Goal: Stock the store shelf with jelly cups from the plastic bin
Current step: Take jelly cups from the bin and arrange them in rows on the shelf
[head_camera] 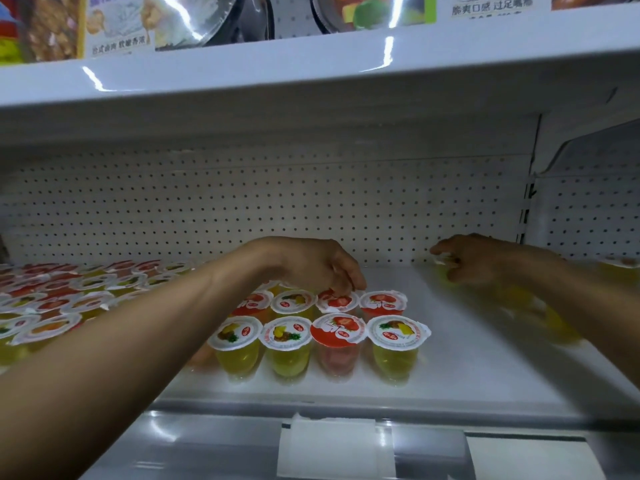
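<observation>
Left hand (pixel 322 268) pinches a red-lidded plastic jelly cup (pixel 337 303); blurred right hand (pixel 478 261) grips a yellow one (pixel 446 271). White metal shelf (pixel 467 348) looks about half stocked.

The shelf (pixel 467 358) under the left hand (pixel 322 268) and right hand (pixel 474 261) looks like smooth white painted metal with a soft sheen. Behind both hands, the back panel (pixel 207 209) is matt white perforated sheet. The jelly cups (pixel 394 355) just below the left hand are clear glossy plastic, sealed with shiny printed film lids crinkled at the rims. Nearer than the hands, the price rail (pixel 429 448) is clear glossy plastic over matt paper tags (pixel 329 445). Above the hands, glossy packets (pixel 117 26) catch the light.
</observation>
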### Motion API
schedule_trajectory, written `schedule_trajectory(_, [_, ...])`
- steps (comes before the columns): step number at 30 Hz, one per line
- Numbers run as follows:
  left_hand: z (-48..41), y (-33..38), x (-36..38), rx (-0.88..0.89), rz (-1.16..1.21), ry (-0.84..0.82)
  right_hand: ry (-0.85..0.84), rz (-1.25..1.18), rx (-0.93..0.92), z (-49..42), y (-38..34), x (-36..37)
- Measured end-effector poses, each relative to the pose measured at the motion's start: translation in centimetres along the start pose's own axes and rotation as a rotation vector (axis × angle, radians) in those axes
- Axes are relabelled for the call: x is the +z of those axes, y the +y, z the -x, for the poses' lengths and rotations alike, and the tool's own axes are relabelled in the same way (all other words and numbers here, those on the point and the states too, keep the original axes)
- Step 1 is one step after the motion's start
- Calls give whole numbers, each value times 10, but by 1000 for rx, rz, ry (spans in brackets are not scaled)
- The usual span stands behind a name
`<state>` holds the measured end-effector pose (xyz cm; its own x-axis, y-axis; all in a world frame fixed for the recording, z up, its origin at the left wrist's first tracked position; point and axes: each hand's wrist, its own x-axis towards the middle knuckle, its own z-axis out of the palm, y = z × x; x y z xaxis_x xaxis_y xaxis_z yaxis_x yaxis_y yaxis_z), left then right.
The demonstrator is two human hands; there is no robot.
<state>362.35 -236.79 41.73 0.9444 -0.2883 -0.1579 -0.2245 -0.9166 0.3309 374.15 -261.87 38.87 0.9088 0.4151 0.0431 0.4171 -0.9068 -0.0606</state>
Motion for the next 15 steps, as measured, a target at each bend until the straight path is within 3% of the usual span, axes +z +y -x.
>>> schedule_trajectory(5, [0,-7,2,40,43,-11,30,-104,-81,-4,1,-4])
schedule_trajectory(12, [26,-43,-18,31,-19,353,27,-413,-211,-3,-44,-1])
schedule_trajectory(15, [36,-63,-16,-59,-87,390,-14,-585,-261,-3,-69,4])
